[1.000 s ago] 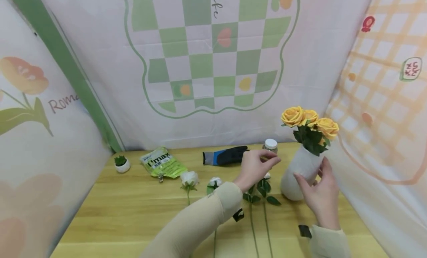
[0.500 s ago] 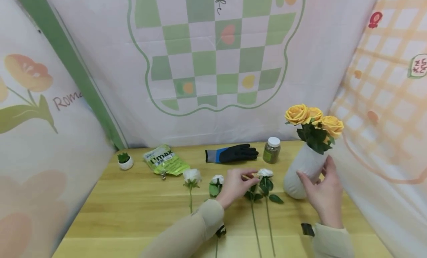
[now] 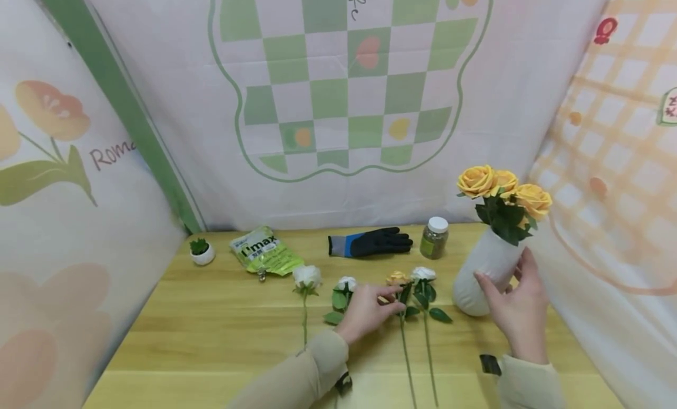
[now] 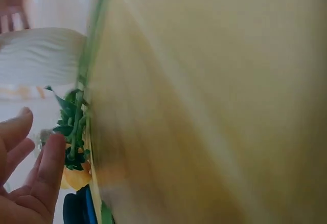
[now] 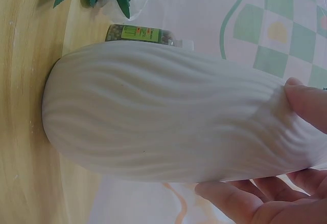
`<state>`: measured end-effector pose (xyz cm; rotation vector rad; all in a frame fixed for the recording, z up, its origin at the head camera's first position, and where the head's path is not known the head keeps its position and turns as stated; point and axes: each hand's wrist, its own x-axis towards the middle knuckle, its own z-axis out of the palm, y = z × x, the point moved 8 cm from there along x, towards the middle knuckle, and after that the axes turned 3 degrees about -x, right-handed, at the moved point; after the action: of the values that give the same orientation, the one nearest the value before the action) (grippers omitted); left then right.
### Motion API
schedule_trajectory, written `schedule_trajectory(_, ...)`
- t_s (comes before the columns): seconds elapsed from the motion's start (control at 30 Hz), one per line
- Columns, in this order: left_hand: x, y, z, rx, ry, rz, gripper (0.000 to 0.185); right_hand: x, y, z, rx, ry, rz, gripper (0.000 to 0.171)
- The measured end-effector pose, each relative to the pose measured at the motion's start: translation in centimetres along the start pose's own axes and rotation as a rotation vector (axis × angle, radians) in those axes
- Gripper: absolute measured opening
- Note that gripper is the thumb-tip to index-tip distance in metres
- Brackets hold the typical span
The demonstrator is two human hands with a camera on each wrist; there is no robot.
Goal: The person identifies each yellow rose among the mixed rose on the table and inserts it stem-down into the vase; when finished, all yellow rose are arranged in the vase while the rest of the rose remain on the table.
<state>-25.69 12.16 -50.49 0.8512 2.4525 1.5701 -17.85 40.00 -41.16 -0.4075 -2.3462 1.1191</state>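
Observation:
My right hand (image 3: 520, 315) grips the upper part of a white ribbed vase (image 3: 483, 274), thumb on one side and fingers on the other. The vase leans to the right and holds several yellow roses (image 3: 476, 181). My left hand (image 3: 367, 309) is over the table beside a lying yellow rose (image 3: 398, 278), its fingertips near the leaves below the bloom. In the left wrist view, thumb and fingers (image 4: 50, 165) are spread with nothing between them, close to the green leaves (image 4: 69, 116). A white rose (image 3: 423, 274) lies just right of the yellow one.
Two more white roses (image 3: 307, 277) lie left of my left hand. Along the back stand or lie a small potted succulent (image 3: 202, 252), a green pouch (image 3: 267, 253), a black and blue glove (image 3: 372, 242) and a white-lidded jar (image 3: 435, 238). Fabric walls surround the wooden table (image 3: 211, 338).
My left hand has come down and left from near the jar and the vase to the lying yellow rose. My right hand still holds the tilted vase. The view has shifted slightly.

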Motion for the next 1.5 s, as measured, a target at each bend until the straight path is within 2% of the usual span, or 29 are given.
schedule_trajectory(0.3,-0.3,-0.3,1.1,0.056,-0.094,-0.117,0.041,0.0,0.0,0.0,-0.007,-0.002,-0.003,0.097)
schedule_trajectory(0.47,-0.4,-0.1,2.0,0.176,-0.181,-0.114,0.038,0.1,0.1,0.1,-0.009,0.001,-0.011,0.097)
schedule_trajectory(0.6,-0.2,-0.1,2.4,0.264,-0.222,-0.093,0.034,0.0,0.2,0.1,-0.009,0.001,-0.006,0.097)
schedule_trajectory(0.77,-0.1,0.0,2.6,0.305,-0.256,-0.092,0.03,0.0,0.1,0.0,-0.006,0.008,-0.015,0.097)
schedule_trajectory(1.07,-0.2,0.2,2.5,0.329,-0.248,-0.139,0.028,0.0,0.0,-0.1,-0.002,0.016,-0.025,0.097)
schedule_trajectory(1.4,-0.1,-0.1,2.3,0.289,-0.226,-0.144,0.027,0.0,0.1,-0.1,-0.012,0.014,-0.019,0.098)
schedule_trajectory(1.5,-0.1,-0.4,2.1,0.252,-0.212,-0.16,0.026,0.0,0.1,-0.1,-0.009,0.014,-0.021,0.097)
